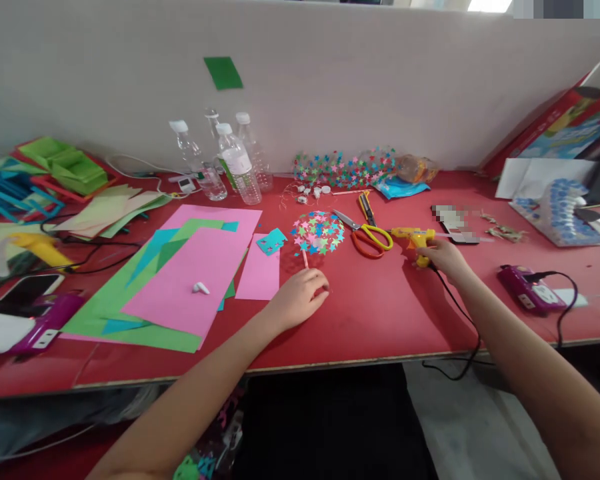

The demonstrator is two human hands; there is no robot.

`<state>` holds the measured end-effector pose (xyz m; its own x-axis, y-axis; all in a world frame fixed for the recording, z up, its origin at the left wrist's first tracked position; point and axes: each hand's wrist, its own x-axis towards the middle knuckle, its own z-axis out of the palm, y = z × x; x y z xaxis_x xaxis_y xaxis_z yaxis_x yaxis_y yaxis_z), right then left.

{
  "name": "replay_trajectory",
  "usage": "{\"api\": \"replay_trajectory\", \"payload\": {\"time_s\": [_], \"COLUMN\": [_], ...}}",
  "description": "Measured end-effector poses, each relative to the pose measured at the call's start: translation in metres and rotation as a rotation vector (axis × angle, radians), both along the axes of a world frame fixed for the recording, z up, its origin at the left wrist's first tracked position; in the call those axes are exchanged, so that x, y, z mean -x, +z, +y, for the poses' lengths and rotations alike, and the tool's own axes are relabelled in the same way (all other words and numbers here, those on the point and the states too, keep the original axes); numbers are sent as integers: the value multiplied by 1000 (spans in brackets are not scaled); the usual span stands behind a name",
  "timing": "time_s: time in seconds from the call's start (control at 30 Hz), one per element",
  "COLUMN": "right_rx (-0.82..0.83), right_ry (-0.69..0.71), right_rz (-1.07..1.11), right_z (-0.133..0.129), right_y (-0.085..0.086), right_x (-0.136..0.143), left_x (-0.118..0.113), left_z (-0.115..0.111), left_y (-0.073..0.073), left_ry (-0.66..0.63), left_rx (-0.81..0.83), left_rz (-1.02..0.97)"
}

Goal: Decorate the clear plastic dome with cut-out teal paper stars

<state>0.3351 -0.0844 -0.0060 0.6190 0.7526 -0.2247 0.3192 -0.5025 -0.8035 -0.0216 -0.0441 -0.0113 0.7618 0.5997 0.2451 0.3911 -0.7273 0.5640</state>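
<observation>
A round cluster of coloured paper stars (319, 233) lies on the red table, with a pale stick pointing toward the front edge. My left hand (301, 297) rests at the lower end of that stick, fingers curled; what lies inside them is hidden. Farther right, my right hand (445, 257) has its fingers round the handle of a yellow glue gun (414, 237), whose nozzle points left. Scissors with red and yellow handles (373, 241) lie between the two hands. Beside the star cluster, a small blue punched paper (271, 242) sits partly on a pink sheet (260, 275).
Stacked coloured paper (190, 280) covers the left side. Plastic bottles (240, 167) and a star-filled bag (347, 168) stand or lie by the wall. Purple power strips (533, 291) and a phone (455, 225) are on the right. A black cord hangs over the front edge.
</observation>
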Motion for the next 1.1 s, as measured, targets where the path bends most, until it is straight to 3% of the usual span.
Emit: {"api": "replay_trajectory", "payload": {"time_s": [0.1, 0.2, 0.3, 0.37, 0.4, 0.5, 0.53, 0.63, 0.83, 0.97, 1.1], "right_rx": [123, 216, 201, 84, 1, -146, -157, -162, -197, -301, -398], "right_ry": [-19, -28, 4, 123, 208, 421, 424, 437, 416, 403, 492], "right_rz": [-280, -495, -642, -621, -502, 16, 192, 366, 522, 427, 292], "right_z": [1, 0, -1, 3, 8, 28, 36, 57, 67, 57, 47], "right_y": [5, 15, 28, 34, 35, 28, 25, 13, 3, 5, 3], "right_x": [-4, -2, 16, 38, 52, 95, 109, 136, 144, 138, 129], "left_x": [-9, -13, -11, -8, -6, -1, -1, -2, -12, -14, -14], "left_z": [20, 44, 67, 79, 83, 90, 91, 92, 82, 68, 60], "left_y": [19, 31, 23, 9, 1, -18, -22, -28, -29, -23, -20], "left_ry": [42, 283, 561, 675, 683, 625, 604, 563, 470, 382, 239], "left_rx": [-1, 72, 147, 202, 276, 544, 610, 729, 827, 806, 820], "left_rz": [-49, -446, -820, -867, -855, -866, -865, -848, -769, -740, -727]}}
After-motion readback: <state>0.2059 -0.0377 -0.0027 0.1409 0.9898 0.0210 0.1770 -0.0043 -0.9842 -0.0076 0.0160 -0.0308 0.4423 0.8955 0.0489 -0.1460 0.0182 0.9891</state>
